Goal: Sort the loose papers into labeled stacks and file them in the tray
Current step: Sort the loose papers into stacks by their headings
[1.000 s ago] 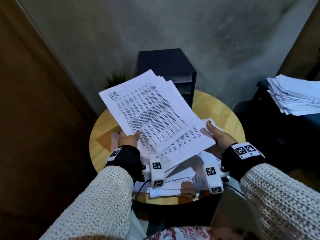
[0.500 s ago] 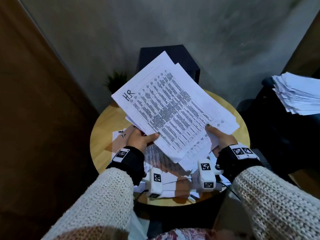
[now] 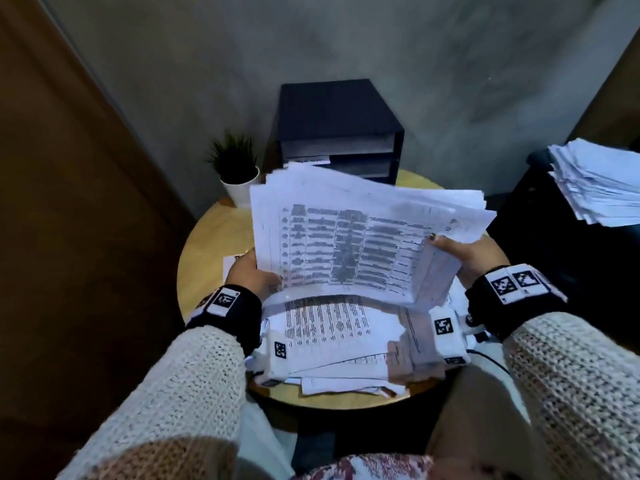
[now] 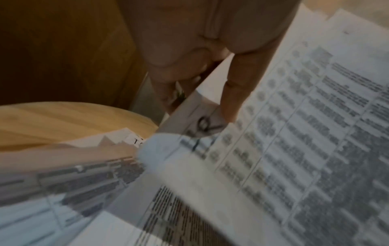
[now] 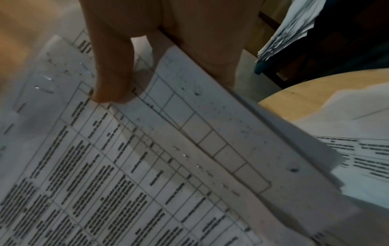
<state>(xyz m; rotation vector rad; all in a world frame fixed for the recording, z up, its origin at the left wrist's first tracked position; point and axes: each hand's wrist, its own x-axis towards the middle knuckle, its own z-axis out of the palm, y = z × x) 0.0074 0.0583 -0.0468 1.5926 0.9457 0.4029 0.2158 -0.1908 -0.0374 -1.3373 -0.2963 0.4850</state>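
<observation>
A: What stays hard to read here?

B: The print on the held sheaf of papers (image 3: 349, 244) is smeared by motion in the head view, so its table rows cannot be read. Both hands' lower fingers are hidden under the sheets. In the left wrist view only a looped handwritten mark shows just below the thumb (image 4: 235, 93); its letters cannot be made out.

A: And the hands?

B: The left hand (image 3: 251, 275) pinches the sheaf's left edge, thumb on top and fingers beneath. The right hand (image 3: 474, 254) grips the right edge, where the sheets bend down past the thumb (image 5: 111, 79), which presses on a ruled grid.

A: How does the sheaf look?

B: White pages, fanned unevenly at the far edge, printed with dark columns. It hangs between the two hands above the round wooden table (image 3: 204, 244), over the loose papers (image 3: 332, 337) that lie spread under the wrists.

A: Beyond the fingertips?

B: The dark filing tray (image 3: 336, 126) stands at the table's far side, a sheet edge showing in a slot. A small potted plant (image 3: 237, 168) sits beyond the left hand. Well apart to the right of the right hand lies another paper pile (image 3: 595, 181), cut off by the frame.
</observation>
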